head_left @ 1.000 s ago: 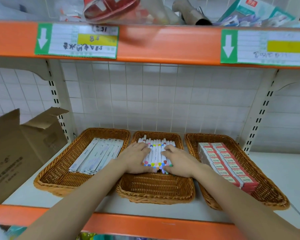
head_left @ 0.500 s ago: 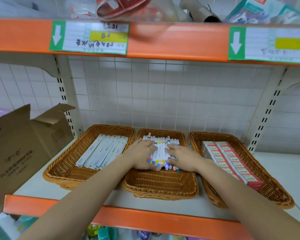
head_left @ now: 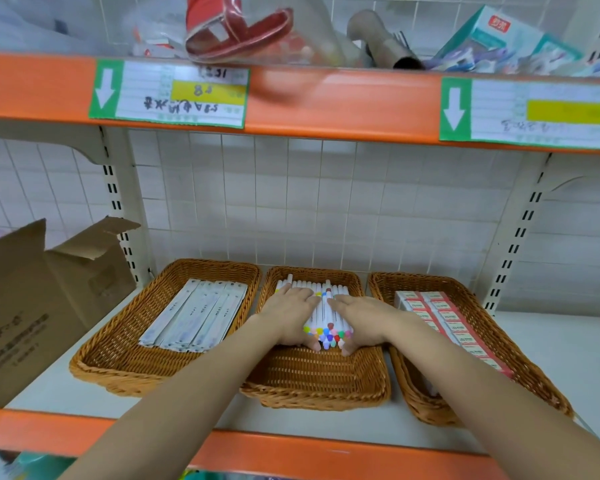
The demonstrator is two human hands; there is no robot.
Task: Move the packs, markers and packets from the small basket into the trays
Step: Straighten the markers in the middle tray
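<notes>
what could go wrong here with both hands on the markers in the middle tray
The markers are a loose pile of round barrels, so squeezing them between the left hand and right hand could make some roll or ride up unevenly. They sit at the back of the middle tray; a hard push could slide the tray against the neighbouring trays.

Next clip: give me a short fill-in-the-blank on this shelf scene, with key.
1. Both hands, left hand and right hand, rest on white markers with coloured caps in the ____ woven wicker tray.
2. The red-and-white boxed packs lie in the ____ tray.
3. The brown cardboard box stands at the shelf's ____ end.

Missing: middle; right; left
</notes>
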